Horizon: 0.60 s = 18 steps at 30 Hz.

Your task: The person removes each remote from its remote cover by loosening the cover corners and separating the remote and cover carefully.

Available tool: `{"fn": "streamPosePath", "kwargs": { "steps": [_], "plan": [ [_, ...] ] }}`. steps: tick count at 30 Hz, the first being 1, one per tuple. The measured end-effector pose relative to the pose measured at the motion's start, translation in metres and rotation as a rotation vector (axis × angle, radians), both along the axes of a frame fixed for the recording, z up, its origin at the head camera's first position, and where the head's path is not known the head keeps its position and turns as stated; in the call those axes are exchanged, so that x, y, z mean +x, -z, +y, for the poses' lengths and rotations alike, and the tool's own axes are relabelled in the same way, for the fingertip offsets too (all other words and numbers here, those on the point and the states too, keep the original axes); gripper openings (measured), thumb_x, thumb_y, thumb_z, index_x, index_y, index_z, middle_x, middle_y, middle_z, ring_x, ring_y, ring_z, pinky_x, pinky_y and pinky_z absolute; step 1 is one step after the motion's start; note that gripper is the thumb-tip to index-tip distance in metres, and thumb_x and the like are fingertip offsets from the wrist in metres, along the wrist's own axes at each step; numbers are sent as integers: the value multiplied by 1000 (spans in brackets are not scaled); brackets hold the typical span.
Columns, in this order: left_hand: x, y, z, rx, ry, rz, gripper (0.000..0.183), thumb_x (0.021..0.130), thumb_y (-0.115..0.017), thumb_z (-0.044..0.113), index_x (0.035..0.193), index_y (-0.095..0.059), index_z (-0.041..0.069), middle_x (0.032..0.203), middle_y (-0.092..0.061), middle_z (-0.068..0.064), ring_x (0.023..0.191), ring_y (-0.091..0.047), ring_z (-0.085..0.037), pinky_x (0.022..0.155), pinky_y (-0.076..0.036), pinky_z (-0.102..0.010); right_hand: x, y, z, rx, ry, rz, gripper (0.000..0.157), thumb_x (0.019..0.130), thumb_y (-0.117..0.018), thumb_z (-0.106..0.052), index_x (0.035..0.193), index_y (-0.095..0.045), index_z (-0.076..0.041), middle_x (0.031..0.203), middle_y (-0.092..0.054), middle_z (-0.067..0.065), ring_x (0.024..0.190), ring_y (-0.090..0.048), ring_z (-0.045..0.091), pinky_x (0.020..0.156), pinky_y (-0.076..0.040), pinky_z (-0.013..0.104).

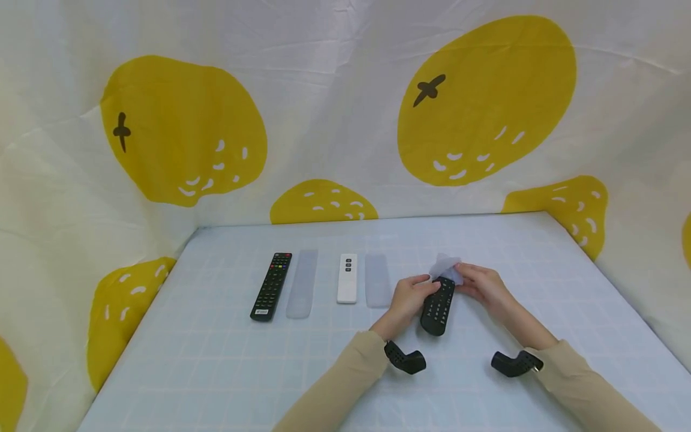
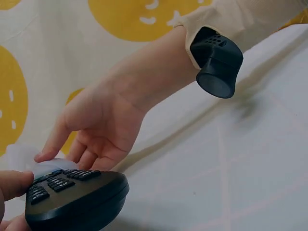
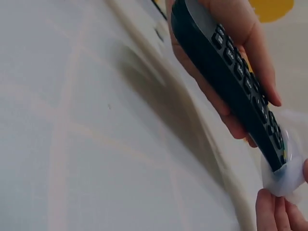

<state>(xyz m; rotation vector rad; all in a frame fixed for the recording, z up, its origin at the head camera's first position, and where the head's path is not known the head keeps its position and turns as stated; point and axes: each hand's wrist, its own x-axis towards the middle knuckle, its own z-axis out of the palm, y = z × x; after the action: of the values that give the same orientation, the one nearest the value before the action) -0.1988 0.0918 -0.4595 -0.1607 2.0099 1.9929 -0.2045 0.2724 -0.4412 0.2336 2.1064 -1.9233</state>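
My left hand (image 1: 408,298) grips a black remote control (image 1: 438,307) by its side, thumb over the edge of its button face. The remote is raised and tilted, its far end tucked into the mouth of a thin translucent plastic sleeve (image 1: 445,266). On the other side, my right hand (image 1: 482,287) pinches that sleeve around the remote's tip. In the right wrist view the crumpled sleeve (image 3: 284,178) wraps the tip, with right fingertips below it. Most of the buttons are uncovered in the left wrist view, where the remote (image 2: 72,197) shows its rounded near end.
Left of my hands lie a long black remote (image 1: 271,287), a flat translucent sleeve (image 1: 302,284), a white remote (image 1: 347,279) and another flat sleeve (image 1: 377,281), side by side on the pale checked tablecloth (image 1: 205,360). A fruit-print curtain (image 1: 335,120) hangs behind the table.
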Motion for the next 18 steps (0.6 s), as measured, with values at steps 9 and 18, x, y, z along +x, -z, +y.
{"fn": "streamPosePath", "kwargs": {
  "steps": [9, 18],
  "plan": [
    [3, 0, 0, -19, 51, -15, 36, 81, -75, 19, 113, -70, 3, 101, -74, -8, 88, -70, -14, 76, -58, -30, -8, -1, -3, 9, 164, 28, 45, 93, -62, -30, 126, -58, 0, 82, -61, -20, 76, -60, -4, 73, -55, 17],
    [8, 0, 9, -53, 47, 44, 41, 77, -78, 10, 115, -66, -2, 99, -74, -12, 92, -71, -17, 81, -57, -32, -13, 0, -1, 20, 271, 57, 26, 91, -65, -28, 109, -67, -9, 75, -61, -23, 73, -59, -7, 68, -54, 15]
  ]
}}
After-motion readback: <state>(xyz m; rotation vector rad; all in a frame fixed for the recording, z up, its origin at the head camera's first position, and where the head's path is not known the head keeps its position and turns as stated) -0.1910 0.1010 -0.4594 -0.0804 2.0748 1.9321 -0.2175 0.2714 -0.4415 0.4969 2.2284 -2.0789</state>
